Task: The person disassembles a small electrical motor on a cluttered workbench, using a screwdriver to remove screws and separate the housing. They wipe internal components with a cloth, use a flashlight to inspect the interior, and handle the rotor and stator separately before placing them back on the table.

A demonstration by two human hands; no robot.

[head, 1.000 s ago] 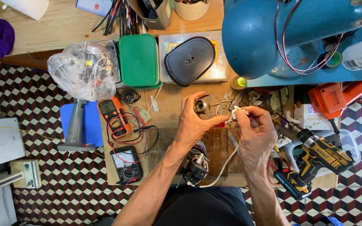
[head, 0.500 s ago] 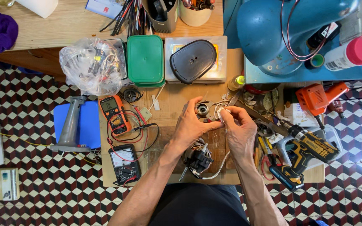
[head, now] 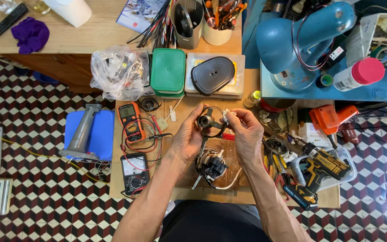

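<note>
My left hand point(head: 189, 136) grips a small round metal motor part point(head: 206, 121) with a dark frame, held up over the wooden worktable point(head: 175, 190). My right hand point(head: 247, 134) pinches a small white connector point(head: 227, 114) on wires that run from that part. Just below both hands, a black motor assembly point(head: 210, 165) with copper windings and a white cable lies on the table.
Left of my hands lie an orange multimeter point(head: 130, 122) and a black analogue meter point(head: 134, 172) with red leads. A yellow-black cordless drill point(head: 314, 172) and loose tools lie at the right. Behind stand a green box point(head: 168, 71), a black oval lid point(head: 212, 75) and a blue appliance point(head: 301, 42).
Both hands stay together on the small motor part. The right fingers have shifted along the wires to the white connector. My head has moved, so the view shifted.
</note>
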